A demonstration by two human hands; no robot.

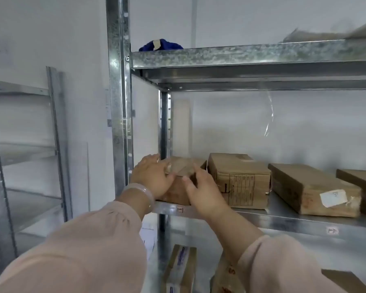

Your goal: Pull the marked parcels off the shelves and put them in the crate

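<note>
Your hands (154,178) hide the corner parcel's (183,166) front, far-right parcel (363,187) cut by the frame, top-shelf bundle (325,33) blurred, white label (333,198) unreadable.

- A storeroom or small warehouse, judging by the galvanised metal shelving (251,53) bolted to perforated uprights (117,92).
- Brown paper-wrapped parcels (240,180) lie in a row on the middle shelf (283,218), one with a printed table on its end, another with a white label (333,198).
- Small tags (332,230) are stuck along the shelf's front edge, as slot markers would be.
- More wrapped parcels (181,269) sit on the level below.
- A second metal rack (25,144) stands to the left against plain white walls (51,34).
- A blue bundle (161,45) rests on the top shelf.
</note>
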